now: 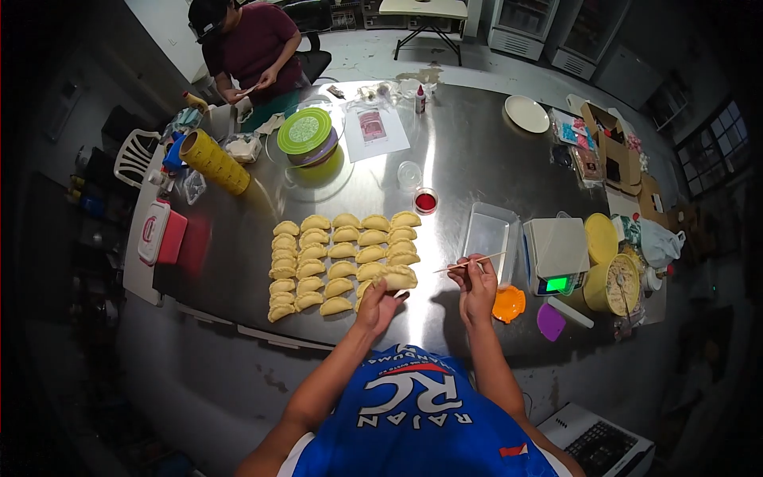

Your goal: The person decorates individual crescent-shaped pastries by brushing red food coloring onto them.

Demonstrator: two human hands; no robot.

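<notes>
My left hand [377,310] holds a raw, crimped half-moon empanada [398,277] above the steel table, the fingers under and around it. In my right hand [476,292] a thin wooden stick [447,268] is pinched, one end pointing left toward the empanada without touching it. Rows of similar empanadas [343,249] lie to the left of and beyond my left hand. Beyond the hands stands a small cup of red liquid [426,200]. Close to my right hand are an orange mold [509,304] and a clear plastic tray [490,238].
At the right stand a scale [555,246], a yellow bucket of filling [616,285] and a purple scraper [550,320]. Across the table are a green-topped turntable [305,133], a yellow roll [214,163] and a white plate [527,114]. A co-worker [254,48] works at the far left corner.
</notes>
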